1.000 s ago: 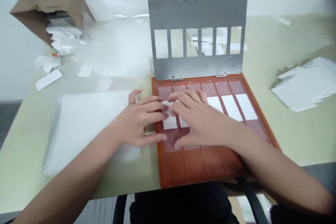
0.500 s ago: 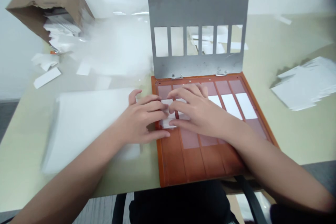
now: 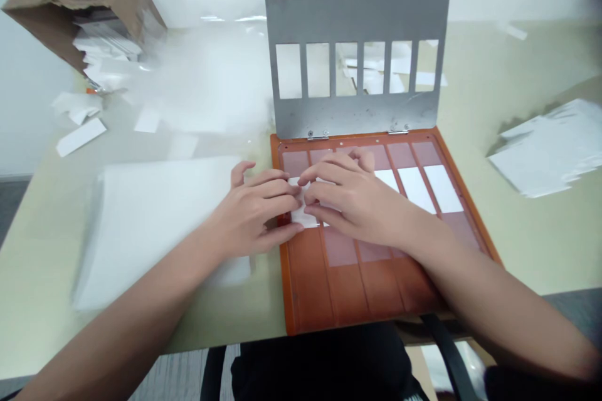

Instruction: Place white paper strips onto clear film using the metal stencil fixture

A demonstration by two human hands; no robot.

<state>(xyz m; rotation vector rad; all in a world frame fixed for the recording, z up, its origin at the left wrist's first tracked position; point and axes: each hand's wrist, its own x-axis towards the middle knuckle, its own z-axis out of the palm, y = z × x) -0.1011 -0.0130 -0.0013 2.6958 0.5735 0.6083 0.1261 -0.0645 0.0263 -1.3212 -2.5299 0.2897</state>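
A white card [image 3: 305, 220] lies in the leftmost slot of an orange tray [image 3: 308, 288] with a raised grey metal lid [image 3: 352, 6]. My left hand [image 3: 256, 210] reaches in from the left, its thumb and bent fingertips on the card and its index finger lifted. From the other side, the curled fingers of my right hand [image 3: 350, 194] meet the same card, fingertips close to the left ones. My right hand hides much of the middle slots. Further right in that row lie white cards [image 3: 443, 189], between rows of pinkish clear film [image 3: 343, 249].
Left of the tray lies a stack of white translucent sheets [image 3: 155, 213]. A torn cardboard box [image 3: 141, 3] with white pieces stands at the back left, near a pile of clear plastic [image 3: 207, 75]. A fanned pile of white cards [image 3: 550, 150] lies right, on the pale table [image 3: 527, 250].
My left thumb has moved up onto the card's lower edge. My right fingers have curled closer together at the card. The view has shifted slightly.
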